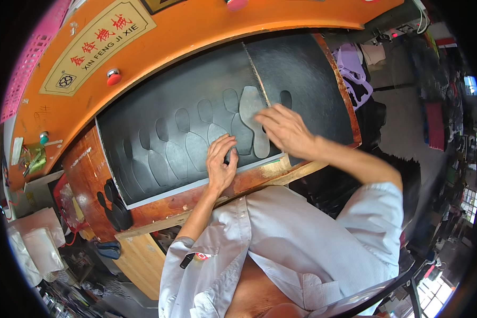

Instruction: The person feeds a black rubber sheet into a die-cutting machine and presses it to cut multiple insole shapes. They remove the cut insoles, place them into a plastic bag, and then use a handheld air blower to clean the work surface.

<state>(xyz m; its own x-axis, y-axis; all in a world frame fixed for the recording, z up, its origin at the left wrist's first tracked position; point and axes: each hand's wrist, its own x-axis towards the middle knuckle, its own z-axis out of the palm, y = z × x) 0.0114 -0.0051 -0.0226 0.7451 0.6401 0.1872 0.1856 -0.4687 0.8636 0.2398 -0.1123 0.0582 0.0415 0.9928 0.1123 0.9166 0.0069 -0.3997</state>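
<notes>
A large black sheet (143, 111) lies on the table, with a row of sole-shaped outlines marked across it. At the right end of the row lies a grey sole-shaped plate (250, 103), wide at top and bottom and narrow in the middle. My right hand (289, 130) is over the plate's right edge, its fingers drawn together near the narrow part; what they hold, if anything, is hidden. Left of the plate, my left hand (221, 161) rests on the sheet's near part with fingers apart. A small black oval (285, 99) shows right of the plate.
An orange machine beam (196, 26) with red and green knobs arches across the far side. Black sole pieces (121, 214) stand at the table's left end. The wooden table edge (238, 183) runs close to my body. Purple straps (352, 69) hang beyond the right end.
</notes>
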